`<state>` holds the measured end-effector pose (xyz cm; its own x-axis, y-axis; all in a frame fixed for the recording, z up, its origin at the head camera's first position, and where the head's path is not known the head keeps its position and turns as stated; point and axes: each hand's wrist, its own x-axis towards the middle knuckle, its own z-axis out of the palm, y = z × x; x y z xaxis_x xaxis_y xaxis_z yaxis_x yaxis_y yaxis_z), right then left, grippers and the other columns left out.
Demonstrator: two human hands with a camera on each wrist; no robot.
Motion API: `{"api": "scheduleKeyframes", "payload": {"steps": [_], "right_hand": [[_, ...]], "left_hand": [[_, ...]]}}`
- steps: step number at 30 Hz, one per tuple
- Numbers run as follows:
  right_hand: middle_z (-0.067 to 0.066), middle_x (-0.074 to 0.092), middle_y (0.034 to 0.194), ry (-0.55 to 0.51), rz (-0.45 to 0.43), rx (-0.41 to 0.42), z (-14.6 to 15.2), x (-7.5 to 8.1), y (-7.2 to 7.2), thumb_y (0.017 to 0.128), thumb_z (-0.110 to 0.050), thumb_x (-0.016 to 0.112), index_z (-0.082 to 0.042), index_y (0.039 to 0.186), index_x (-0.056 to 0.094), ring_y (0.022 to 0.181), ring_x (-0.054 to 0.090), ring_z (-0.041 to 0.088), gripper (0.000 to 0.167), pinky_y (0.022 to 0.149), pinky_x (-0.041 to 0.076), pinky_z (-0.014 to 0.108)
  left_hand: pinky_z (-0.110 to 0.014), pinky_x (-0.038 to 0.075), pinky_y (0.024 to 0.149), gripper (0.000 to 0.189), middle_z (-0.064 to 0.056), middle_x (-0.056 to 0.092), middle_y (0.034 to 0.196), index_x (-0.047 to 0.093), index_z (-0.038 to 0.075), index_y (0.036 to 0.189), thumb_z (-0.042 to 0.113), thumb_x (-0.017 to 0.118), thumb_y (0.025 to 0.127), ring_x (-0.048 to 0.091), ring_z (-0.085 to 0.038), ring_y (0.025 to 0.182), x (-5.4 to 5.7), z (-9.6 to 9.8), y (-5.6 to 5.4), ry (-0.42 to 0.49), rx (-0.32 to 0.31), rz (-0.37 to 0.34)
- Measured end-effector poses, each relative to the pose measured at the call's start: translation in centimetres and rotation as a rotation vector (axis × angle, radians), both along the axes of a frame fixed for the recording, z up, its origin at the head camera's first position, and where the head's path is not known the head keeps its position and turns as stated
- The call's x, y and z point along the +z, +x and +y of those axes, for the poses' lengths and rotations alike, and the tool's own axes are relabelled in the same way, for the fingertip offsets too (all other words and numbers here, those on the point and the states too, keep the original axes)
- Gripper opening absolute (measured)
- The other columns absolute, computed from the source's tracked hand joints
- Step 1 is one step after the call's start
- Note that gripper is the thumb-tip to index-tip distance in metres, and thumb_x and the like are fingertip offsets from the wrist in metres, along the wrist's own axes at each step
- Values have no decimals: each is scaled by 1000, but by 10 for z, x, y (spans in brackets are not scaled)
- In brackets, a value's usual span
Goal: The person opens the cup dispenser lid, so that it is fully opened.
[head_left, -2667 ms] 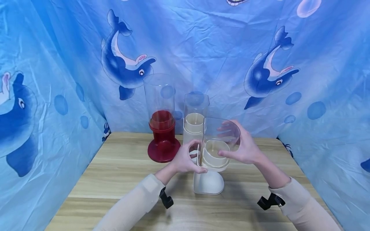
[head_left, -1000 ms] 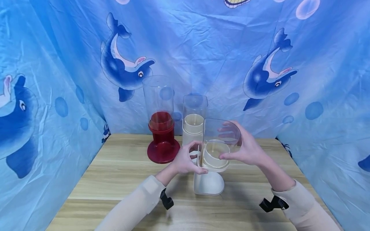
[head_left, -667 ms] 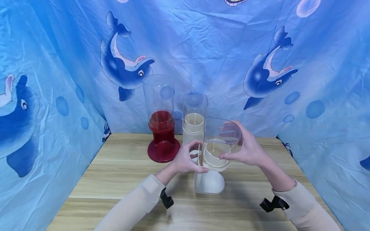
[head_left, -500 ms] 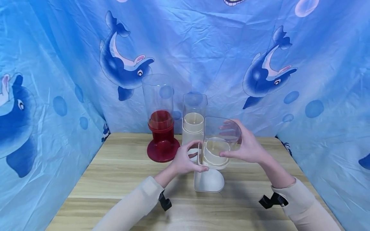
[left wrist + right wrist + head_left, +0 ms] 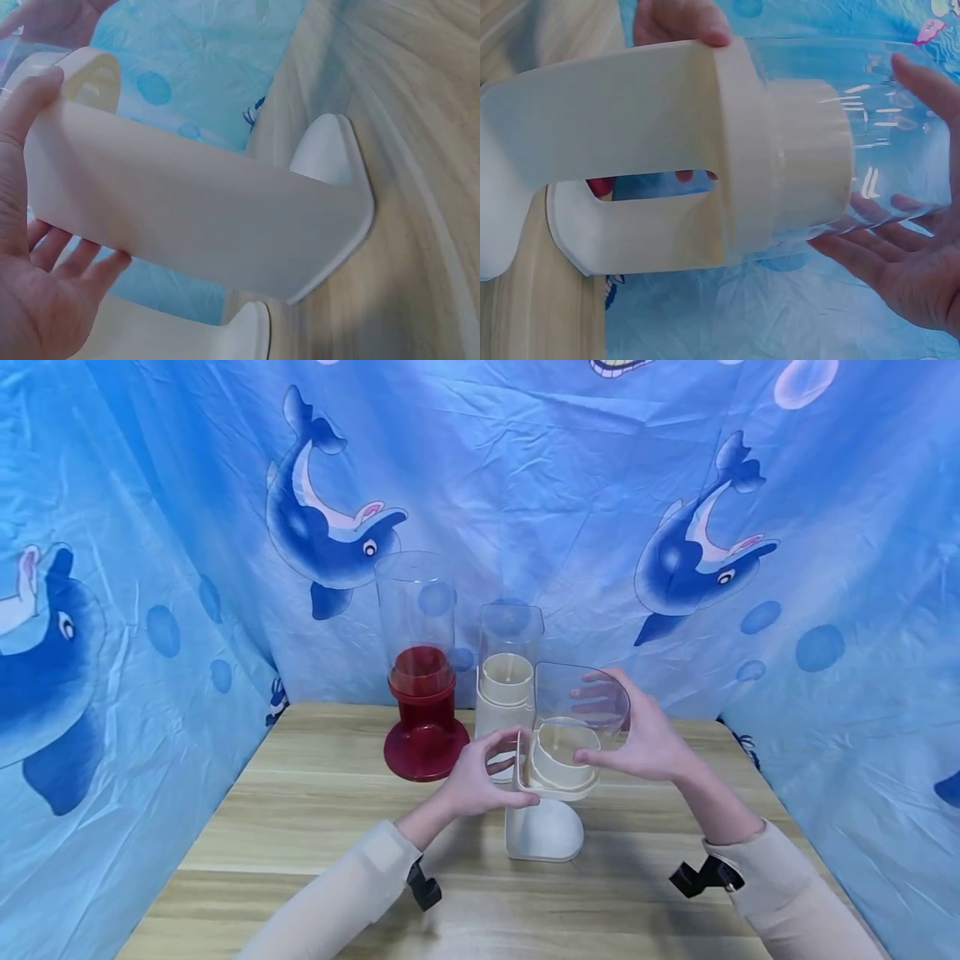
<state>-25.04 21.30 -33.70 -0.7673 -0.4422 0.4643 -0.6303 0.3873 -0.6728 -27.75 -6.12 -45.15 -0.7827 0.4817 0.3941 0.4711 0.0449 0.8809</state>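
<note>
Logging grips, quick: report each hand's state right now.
Left hand: closed, holding the upper part of the nearer white stand between thumb and fingers.
Right hand: closed around the clear container on top of it.

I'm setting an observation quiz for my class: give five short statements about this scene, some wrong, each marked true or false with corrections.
1. The left hand grips a white plastic stand with a rounded base. True.
2. A red plastic stand with a round base is on the pale wooden table. True.
3. The right hand holds the red stand. False: it holds the clear plastic tube atop the gripped white stand.
4. A second white plastic stand is behind the gripped one. True.
5. In the head view, the red stand is right of both white stands. False: left.
</note>
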Motion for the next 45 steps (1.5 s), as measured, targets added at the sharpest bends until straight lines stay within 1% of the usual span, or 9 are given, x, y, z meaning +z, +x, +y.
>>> {"api": "scheduleKeyframes", "payload": {"steps": [4,10,15,20,30,33,36,41,45], "right_hand": [[23,71,136,-58,65,33,0,-6,-5,69,2,94,-4,148,48,113,76,37,91,85,67,33],[34,69,131,-176,105,76,1,-16,-13,69,13,85,3,146,50,109,78,15,85,83,68,36],[26,71,132,-125,132,51,0,-12,-12,68,7,89,-1,148,49,109,79,25,89,80,68,36],[18,70,137,-69,94,36,0,-6,-10,70,5,90,-9,151,48,113,77,29,92,82,68,35],[20,67,140,-43,71,56,2,-3,-3,68,1,97,-5,153,43,118,74,37,101,88,67,35],[22,61,148,-31,58,92,7,8,-4,69,7,92,-4,159,35,126,71,30,107,95,64,34],[19,57,153,45,91,112,10,30,-7,70,7,91,-7,162,32,134,65,27,110,104,61,35],[8,60,152,333,188,150,1,70,-11,74,-23,98,-13,155,47,133,65,31,96,103,60,51],[6,61,150,539,224,238,-14,92,-16,77,-39,96,-11,152,51,123,68,26,92,96,63,49]], "left_hand": [[-36,60,105,80,-3,66,141,60,19,143,15,97,72,66,-27,130,2,2,-1,-1,11,-2],[-35,62,102,82,-3,66,141,60,18,143,16,98,71,67,-26,126,2,6,1,1,15,9],[-36,61,104,87,-4,64,143,56,18,146,13,98,69,65,-23,130,4,5,0,-2,13,11],[-40,58,109,88,-5,61,146,51,19,147,17,97,72,63,-24,134,6,2,-2,-29,-9,7],[-39,59,107,85,-3,64,144,55,21,145,16,98,71,66,-23,131,6,1,-3,-40,-6,-31],[-39,59,108,84,-3,64,145,55,21,145,18,98,73,65,-23,132,5,1,-3,-44,-16,-33],[-39,58,109,84,-2,63,146,54,22,146,19,97,74,64,-23,133,6,1,-3,-47,-18,-33],[-39,58,109,85,-2,63,146,54,22,146,19,97,73,64,-22,133,6,-1,-2,-47,-14,-33],[-38,58,109,85,-2,63,147,53,21,147,18,97,74,64,-23,134,5,-1,-2,-43,-21,-35]]}}
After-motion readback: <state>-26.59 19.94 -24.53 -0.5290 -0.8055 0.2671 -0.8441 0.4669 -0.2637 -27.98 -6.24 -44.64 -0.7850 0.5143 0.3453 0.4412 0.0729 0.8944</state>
